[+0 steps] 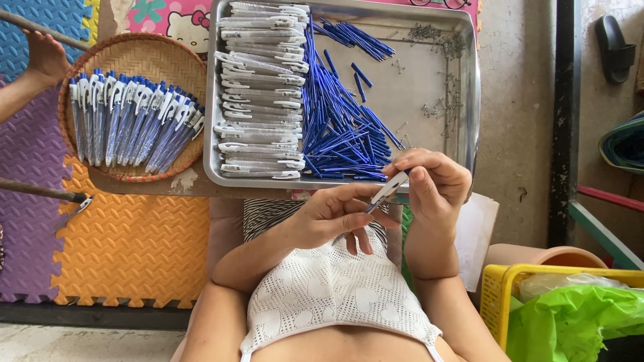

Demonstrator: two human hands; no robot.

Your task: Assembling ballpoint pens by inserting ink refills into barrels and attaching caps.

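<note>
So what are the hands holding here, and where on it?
One pen barrel, white with a blue tip. The left hand pinches its lower, blue-tipped end; the right hand grips the upper end.

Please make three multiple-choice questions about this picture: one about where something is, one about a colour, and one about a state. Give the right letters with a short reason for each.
1. Where do the finished blue and white pens lie?
A. in the round woven basket
B. in the yellow crate
C. on the orange mat

2. What colour are the thin refills piled in the metal tray?
A. green
B. blue
C. red

3. What is the state of the pen near the tray's front edge?
A. lying loose in the tray
B. held between both hands
C. resting in the basket

Answers:
1 A, they fan out inside the woven basket left of the tray.
2 B, the pile in the tray's middle is blue.
3 B, the left hand and the right hand both grip it with their fingers.
</note>
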